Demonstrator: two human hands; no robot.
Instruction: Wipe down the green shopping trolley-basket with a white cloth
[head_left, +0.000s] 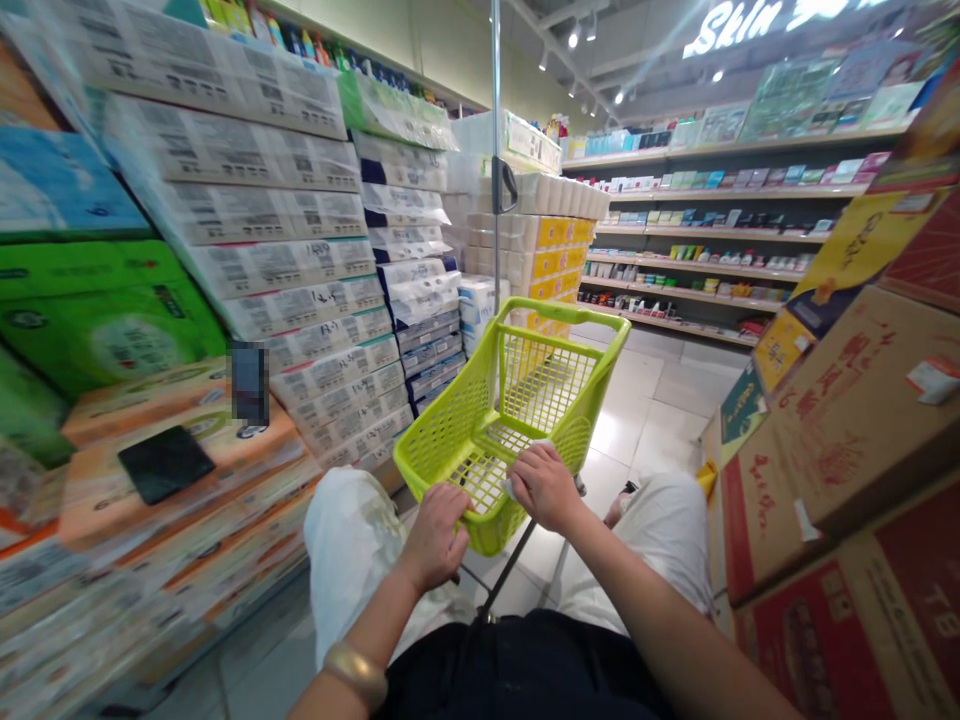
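A lime-green plastic shopping basket with lattice walls stands between my knees, its inside bare. The fingers of my left hand curl over its near left rim. My right hand is closed at the basket's near right side, pressing a small white cloth or tissue there. Most of that white piece is hidden under my fingers. A thin dark rod runs from below the basket toward my lap.
Stacked paper packs rise on the left. On orange packs lies a dark flat panel, near a blurred phone-like object. Cardboard cartons line the right. Behind a metal pole, stocked shelves stand beyond the tiled floor.
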